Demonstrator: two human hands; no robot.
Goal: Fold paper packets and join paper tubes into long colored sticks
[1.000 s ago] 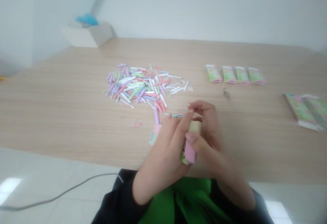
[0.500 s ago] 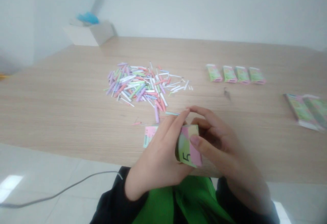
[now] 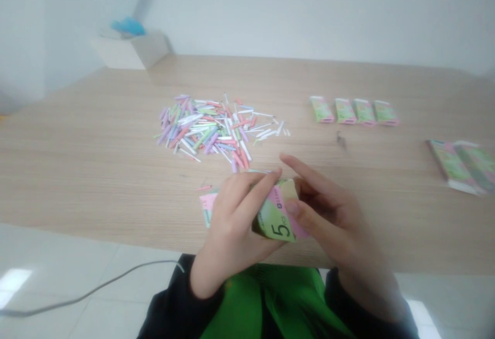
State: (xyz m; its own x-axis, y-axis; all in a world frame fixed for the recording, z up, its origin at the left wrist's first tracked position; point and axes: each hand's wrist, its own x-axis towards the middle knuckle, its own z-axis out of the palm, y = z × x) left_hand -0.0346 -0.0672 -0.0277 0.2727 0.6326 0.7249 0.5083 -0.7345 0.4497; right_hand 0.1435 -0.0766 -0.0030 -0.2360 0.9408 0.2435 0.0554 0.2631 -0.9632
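A pale wooden tabletop (image 3: 96,164) is seen before a white wall. Over the middle of its near edge, a small pink-and-green box (image 3: 276,218) marked "5" is gripped between the left hand (image 3: 232,225) and the right hand (image 3: 328,220), which are brought close together around it. A pile of coloured sticks (image 3: 212,130) lies toward the tabletop's centre, beyond the hands. Four small packs (image 3: 353,111) are lined up toward the far right.

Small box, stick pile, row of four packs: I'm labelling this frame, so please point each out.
small box (image 3: 275,221), head view, green face printed 5.
stick pile (image 3: 209,129), head view, middle of heap.
row of four packs (image 3: 345,112), head view, second pack from left.
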